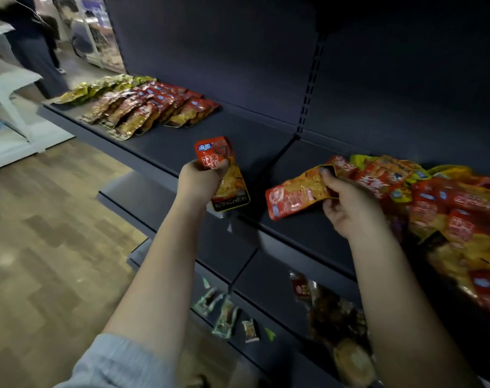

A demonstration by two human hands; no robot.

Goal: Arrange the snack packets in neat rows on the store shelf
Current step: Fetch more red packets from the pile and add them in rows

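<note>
The left hand [201,177] is gripping a red packet [224,175] upright above the shelf [255,141], while the right hand [347,205] is pinching another packet [297,196] by its edge at the loose heap [445,203], and that thin pinch is risking a slip or dragging neighbours off the front lip. The neat rows [143,105] are lying well apart to the left with bare shelf between, and stray packets [224,315] are sitting on the lower shelf.

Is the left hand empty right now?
No: the left hand grips a red snack packet above the shelf, while the right hand holds another packet.
</note>
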